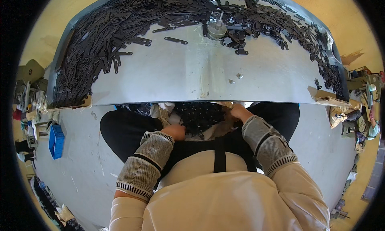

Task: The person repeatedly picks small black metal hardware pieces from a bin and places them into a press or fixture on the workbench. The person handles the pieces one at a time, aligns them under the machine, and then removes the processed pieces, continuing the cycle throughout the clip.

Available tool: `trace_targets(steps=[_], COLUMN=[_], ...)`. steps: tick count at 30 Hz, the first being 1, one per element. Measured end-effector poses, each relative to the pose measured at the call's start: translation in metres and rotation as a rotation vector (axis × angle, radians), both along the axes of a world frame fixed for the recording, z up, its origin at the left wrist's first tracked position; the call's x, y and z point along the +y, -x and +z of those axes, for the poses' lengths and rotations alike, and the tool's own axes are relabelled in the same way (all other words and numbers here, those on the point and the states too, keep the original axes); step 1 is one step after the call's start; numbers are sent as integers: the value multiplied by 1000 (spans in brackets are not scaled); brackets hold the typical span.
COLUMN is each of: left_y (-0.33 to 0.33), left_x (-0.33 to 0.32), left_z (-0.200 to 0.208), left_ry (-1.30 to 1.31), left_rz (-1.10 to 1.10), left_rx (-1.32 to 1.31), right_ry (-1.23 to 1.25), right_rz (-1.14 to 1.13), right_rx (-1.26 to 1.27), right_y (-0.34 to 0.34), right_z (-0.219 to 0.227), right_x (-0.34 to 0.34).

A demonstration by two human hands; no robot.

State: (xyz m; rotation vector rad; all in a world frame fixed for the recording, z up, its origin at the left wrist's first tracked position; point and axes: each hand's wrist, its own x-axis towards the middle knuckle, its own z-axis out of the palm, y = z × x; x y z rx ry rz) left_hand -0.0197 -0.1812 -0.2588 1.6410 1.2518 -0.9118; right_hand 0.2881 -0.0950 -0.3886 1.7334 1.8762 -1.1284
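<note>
Between my thighs, just below the table's near edge, sits a pale sack (pixel 221 129) with its mouth spread, filled with small black metal parts (pixel 199 115). My left hand (pixel 175 131) is closed at the sack's near left rim, its fingertips mostly hidden. On the opposite side my right hand (pixel 240 112) pinches the sack's right rim, the fingers pointing down and partly out of sight. Both forearms wear grey knitted sleeves. Above the sack, flat black metal strips (pixel 108 38) lie heaped across the table's far and left sides.
The grey metal table (pixel 160 76) curves in front of me, its edge right above my hands. A round clear fixture with an upright pin (pixel 217 29) stands on it among smaller black pieces (pixel 276 24). Cardboard (pixel 327 96) lies at the right corner. A blue crate (pixel 56 141) stands on the floor at left.
</note>
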Motion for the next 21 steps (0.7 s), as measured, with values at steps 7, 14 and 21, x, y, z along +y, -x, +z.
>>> trace_targets(steps=[7, 14, 21], left_y=[3, 8, -7], left_x=[0, 2, 27], left_z=[21, 9, -13], left_ry=[-1, -312, -682], left_rz=[11, -85, -669], left_rx=[74, 121, -291], right_ry=[-74, -296, -592], right_rz=[-898, -624, -75], right_rx=[594, 601, 475], right_y=[19, 11, 28], right_z=[100, 106, 110], right_x=[-6, 0, -26])
